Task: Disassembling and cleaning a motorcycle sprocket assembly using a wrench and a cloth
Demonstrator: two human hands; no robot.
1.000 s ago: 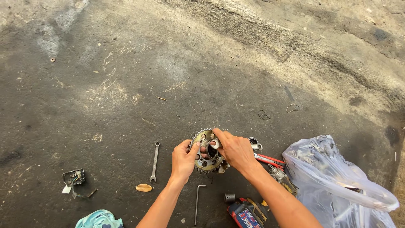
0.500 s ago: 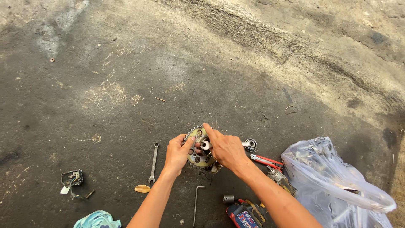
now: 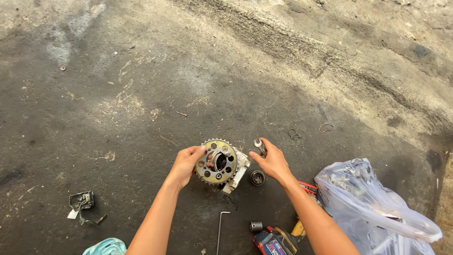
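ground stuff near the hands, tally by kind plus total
sprocket, in left hand: 1
wrench, in right hand: 1
round bearing: 1
small socket: 1
hex key: 1
clear plastic bag: 1
total: 6

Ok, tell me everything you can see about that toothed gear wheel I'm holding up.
The sprocket is a round, toothed metal disc, yellowish and grimy, with a ring of small holes around a dark central bore. A pale metal block sits behind it at its lower right. It is tilted face-up above the dark ground, gripped at its left edge by the left hand. The right hand is apart from it.
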